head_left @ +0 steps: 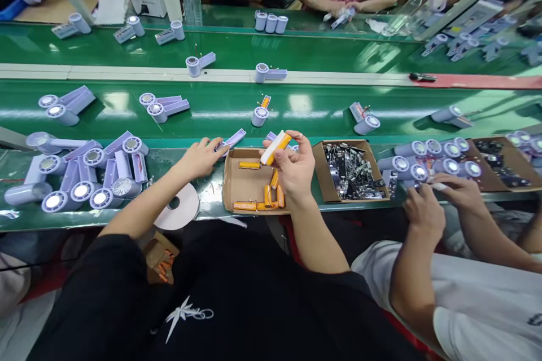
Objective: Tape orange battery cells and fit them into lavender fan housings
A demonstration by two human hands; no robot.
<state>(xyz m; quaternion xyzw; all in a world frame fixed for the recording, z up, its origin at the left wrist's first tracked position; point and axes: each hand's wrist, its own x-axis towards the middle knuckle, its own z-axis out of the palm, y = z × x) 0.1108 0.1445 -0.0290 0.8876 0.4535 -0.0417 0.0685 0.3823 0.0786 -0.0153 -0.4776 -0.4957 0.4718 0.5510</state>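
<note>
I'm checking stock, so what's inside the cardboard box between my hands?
Orange cylindrical battery cells lie in the cardboard box. Your right hand covers part of the box's right side, hiding whatever lies there.

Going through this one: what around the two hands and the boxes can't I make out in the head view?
All in the head view:
Near end of the purple housing: hidden by the left hand.
Lower end of the orange cell: covered by fingers of the right hand.
Small metal parts in the box: too small and jumbled to count.
Whatever the co-worker's hands hold: their fingers cover it.
</note>
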